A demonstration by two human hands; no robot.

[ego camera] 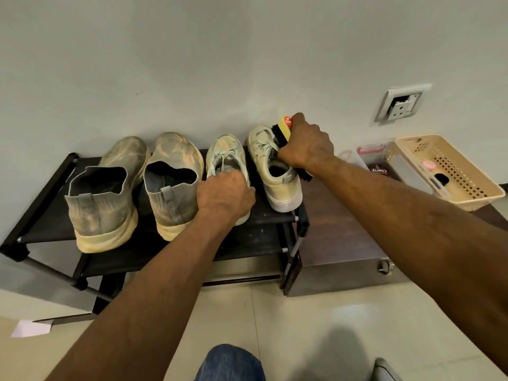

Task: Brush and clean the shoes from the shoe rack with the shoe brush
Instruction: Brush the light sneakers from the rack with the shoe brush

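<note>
Several dusty shoes stand on the top shelf of a black shoe rack (41, 215): two grey knit slip-ons (101, 207) (170, 188) at the left and two pale laced sneakers at the right. My left hand (224, 196) grips the heel of the left sneaker (224, 154). My right hand (305, 145) holds a yellow shoe brush (284, 127) with black bristles pressed against the right side of the right sneaker (272, 171), which stands at the rack's right end.
A dark wooden cabinet (335, 235) stands right of the rack, carrying a beige perforated basket (445, 171), a polish tin (380, 170) and small containers. A wall socket (402, 105) is above. My knee (231, 364) shows at the bottom over a tiled floor.
</note>
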